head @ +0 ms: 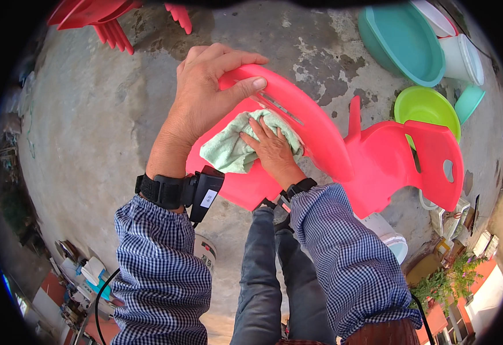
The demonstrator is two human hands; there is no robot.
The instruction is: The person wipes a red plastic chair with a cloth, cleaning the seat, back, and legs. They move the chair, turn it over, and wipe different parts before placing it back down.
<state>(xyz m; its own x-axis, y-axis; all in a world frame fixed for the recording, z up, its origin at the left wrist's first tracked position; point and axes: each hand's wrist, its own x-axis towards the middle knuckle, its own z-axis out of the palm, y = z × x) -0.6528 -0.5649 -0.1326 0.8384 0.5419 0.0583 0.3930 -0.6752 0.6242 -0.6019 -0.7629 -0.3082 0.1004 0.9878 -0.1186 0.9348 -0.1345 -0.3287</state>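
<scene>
A red plastic chair [320, 125] stands before me, its curved backrest towards the top and its seat beneath. My left hand [217, 82] grips the backrest's upper left end, thumb on the near face and fingers over the edge. A pale green cloth [227, 146] lies bunched against the chair where the backrest meets the seat. My right hand [271, 146] presses flat on that cloth, fingers spread. Parts of the seat are hidden by the cloth and my arms. Both wrists wear black straps with small devices.
Another red plastic chair [389, 159] is close on the right. Beyond it are a green basin [428, 108], a large teal tub [400, 43] and a white bucket [461, 60]. Stacked red chairs [92, 13] stand at upper left. Buckets sit near my legs, on concrete ground.
</scene>
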